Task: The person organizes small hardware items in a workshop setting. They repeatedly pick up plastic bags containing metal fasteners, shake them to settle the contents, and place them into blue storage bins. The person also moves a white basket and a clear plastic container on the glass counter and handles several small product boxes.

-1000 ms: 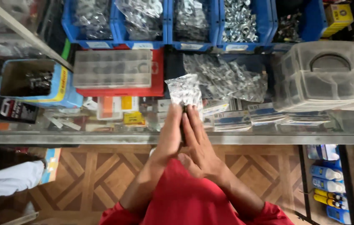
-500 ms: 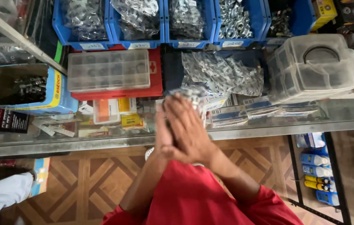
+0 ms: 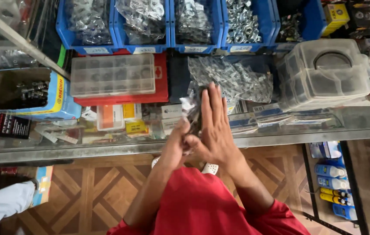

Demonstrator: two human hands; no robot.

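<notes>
Bag [image 3: 193,114] of small metal parts, clear plastic, is pressed between the person's two hands above the front edge of the glass counter [image 3: 280,135]. The right hand [image 3: 215,126] stands flat with fingers straight and together against the bag; the left hand [image 3: 177,141] curls its fingers on the bag's lower end. Along the counter's back edge stand four blue bins [image 3: 143,26] of bagged hardware, each with a white label strip on its front. Before them lies one clear compartment box [image 3: 113,75] on a red tray, with one open blue carton [image 3: 24,92] of bolts towards the left end and one stacked clear container [image 3: 326,74] towards the right. Small yellow, orange and white packets [image 3: 124,117] lie under the glass. Open wooden floor [image 3: 93,191] runs below the front edge.
</notes>
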